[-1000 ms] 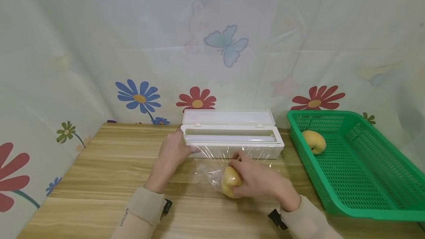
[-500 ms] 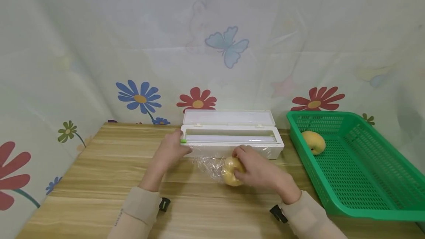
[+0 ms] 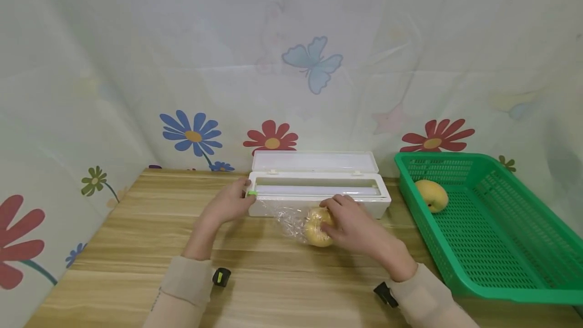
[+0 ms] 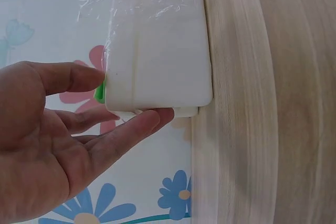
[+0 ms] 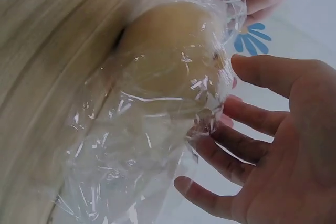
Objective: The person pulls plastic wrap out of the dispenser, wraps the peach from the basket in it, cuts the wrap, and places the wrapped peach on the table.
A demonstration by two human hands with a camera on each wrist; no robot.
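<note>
A white cling-film dispenser (image 3: pixel 378 201) (image 4: pixel 157 61) lies open at the back of the wooden table (image 3: pixel 136 227). My left hand (image 3: pixel 230 201) (image 4: pixel 47 145) holds its left end, with the thumb on the green slider (image 3: pixel 252 193) (image 4: pixel 99 92) and the index finger against the end wall. A yellow fruit (image 3: pixel 314 229) (image 5: pixel 173 51) sits in front of the box, loosely wrapped in clear film (image 3: pixel 287 219) (image 5: pixel 115 171) that still runs to the dispenser. My right hand (image 3: pixel 352 224) (image 5: pixel 278 140) rests on the fruit's right side, fingers spread and fairly straight, touching the film.
A green mesh basket (image 3: pixel 455 156) stands at the right with a second yellow fruit (image 3: pixel 431 195) in its far left corner. A flower-printed cloth hangs behind and to the left of the table.
My right hand has rolled the wrapped fruit away from me, up to the dispenser's front. My left hand shifted left, its thumb now on the green slider.
</note>
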